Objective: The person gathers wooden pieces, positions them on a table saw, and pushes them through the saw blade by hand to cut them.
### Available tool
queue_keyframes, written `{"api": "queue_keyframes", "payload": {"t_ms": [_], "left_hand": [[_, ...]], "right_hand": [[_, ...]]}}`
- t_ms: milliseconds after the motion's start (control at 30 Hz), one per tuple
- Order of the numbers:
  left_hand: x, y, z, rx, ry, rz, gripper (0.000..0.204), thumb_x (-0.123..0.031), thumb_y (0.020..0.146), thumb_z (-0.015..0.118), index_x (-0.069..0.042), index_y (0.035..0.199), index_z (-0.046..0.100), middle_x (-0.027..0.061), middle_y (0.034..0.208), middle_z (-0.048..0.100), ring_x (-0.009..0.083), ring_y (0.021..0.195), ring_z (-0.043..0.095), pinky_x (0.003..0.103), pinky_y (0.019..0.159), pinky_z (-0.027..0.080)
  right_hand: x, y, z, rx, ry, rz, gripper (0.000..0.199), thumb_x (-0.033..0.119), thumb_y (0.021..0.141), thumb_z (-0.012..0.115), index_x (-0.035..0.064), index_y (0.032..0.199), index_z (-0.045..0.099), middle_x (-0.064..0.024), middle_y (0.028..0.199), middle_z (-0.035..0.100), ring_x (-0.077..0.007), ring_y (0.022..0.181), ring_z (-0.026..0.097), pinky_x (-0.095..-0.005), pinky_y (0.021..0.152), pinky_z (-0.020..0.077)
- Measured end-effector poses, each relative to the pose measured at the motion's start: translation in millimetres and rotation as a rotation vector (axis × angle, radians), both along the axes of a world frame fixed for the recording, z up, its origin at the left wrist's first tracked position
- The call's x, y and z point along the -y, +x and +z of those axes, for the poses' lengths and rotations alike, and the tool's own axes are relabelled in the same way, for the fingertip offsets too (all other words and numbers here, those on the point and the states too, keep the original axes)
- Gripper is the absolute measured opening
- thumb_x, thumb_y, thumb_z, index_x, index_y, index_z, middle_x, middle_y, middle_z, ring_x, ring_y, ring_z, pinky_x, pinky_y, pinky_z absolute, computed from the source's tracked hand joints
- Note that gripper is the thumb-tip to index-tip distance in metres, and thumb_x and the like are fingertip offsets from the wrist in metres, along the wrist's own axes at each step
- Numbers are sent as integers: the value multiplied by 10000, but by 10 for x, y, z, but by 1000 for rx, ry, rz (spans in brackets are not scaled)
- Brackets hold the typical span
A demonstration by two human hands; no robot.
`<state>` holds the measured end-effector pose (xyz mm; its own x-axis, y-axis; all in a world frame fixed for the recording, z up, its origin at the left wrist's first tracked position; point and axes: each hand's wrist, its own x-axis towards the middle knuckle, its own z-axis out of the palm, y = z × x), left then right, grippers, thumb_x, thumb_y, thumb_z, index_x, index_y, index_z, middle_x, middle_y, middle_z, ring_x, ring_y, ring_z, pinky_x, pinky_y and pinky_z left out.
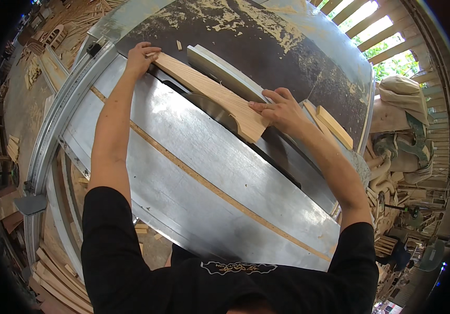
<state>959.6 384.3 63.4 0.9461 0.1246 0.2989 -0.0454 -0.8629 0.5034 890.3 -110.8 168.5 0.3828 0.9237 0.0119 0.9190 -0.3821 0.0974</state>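
Observation:
A pale wooden board [207, 86] with a curved cut-out near its right end lies slantwise on the table saw, between the round saw blade [215, 111] and the metal fence [227, 71]. My left hand [140, 59] grips its far left end between thumb and fingers. At the near right end, my right hand [283, 111] holds the board, with a thumb and fingertips on the wood and other fingers reaching toward the fence. The blade stands along the board's near edge; its lower part is hidden below the table.
A grooved metal sliding table [204, 152] spans the near side. Small wood strips [335, 125] lie right of the fence. Sawdust [267, 26] covers part of the dark saw top [308, 68]. Curved wood pieces [57, 282] are stacked at lower left, with more shaped wood [387, 175] at right.

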Motion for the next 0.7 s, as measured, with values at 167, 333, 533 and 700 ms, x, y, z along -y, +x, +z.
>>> {"api": "queue_keyframes", "payload": {"t_ms": [167, 333, 533, 700], "left_hand": [[30, -54, 54, -29, -59, -128, 295, -119, 901, 683, -111, 1193, 720, 123, 1301, 625, 299, 1174, 604, 368, 1023, 474], [-93, -191, 174, -18, -41, -255, 446, -171, 812, 775, -117, 1247, 690, 109, 1306, 637, 308, 1189, 597, 383, 1013, 481], [99, -199, 409, -114, 290, -231, 571, -232, 741, 795, -163, 1288, 648, 26, 1311, 634, 303, 1131, 615, 399, 981, 500], [56, -187, 429, -132, 390, -220, 543, -171, 742, 768, -201, 1271, 644, 1, 1249, 644, 293, 1079, 623, 416, 937, 501]], "right_hand": [[-31, -1, 0, -3, -5, -4, 74, 169, 825, 669, 141, 778, 718, 141, 1351, 627, -220, 1328, 471, -427, 1099, 337], [-32, 28, -69, -47, 48, 17, 94, 159, 811, 705, 112, 745, 657, 100, 1345, 639, -284, 1328, 471, -486, 1099, 320], [-8, 53, -73, -46, 47, 8, 35, 157, 799, 702, 126, 800, 686, 82, 1338, 646, -288, 1325, 475, -491, 1103, 317], [-88, 82, -77, 47, 18, 28, 120, 207, 826, 650, 158, 830, 760, 134, 1314, 653, -220, 1298, 501, -410, 1074, 349]]}}
